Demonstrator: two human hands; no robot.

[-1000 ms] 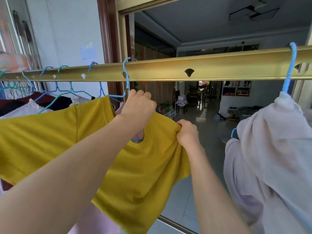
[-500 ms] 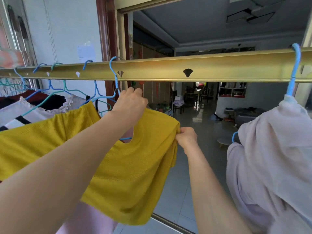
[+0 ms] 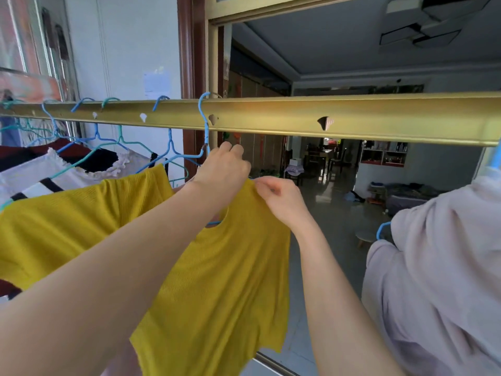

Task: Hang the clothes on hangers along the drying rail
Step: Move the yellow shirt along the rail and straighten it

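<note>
Right of a white frilled garment [image 3: 32, 172], the yellow top [image 3: 222, 280] hangs on a blue hanger [image 3: 206, 134] hooked over the gold rail [image 3: 379, 118]. The left hand [image 3: 221, 169] grips the hanger's neck, and the right hand [image 3: 282, 199] pinches the top's shoulder. This looks like straightening. The next move is probably to seat that shoulder on the hanger and release.

Daylight is pouring in from nine o'clock, glinting on the long gold metal drying rail [image 3: 379, 116]; the grey-ceilinged room [image 3: 325, 50] at one o'clock is lying dim.
</note>
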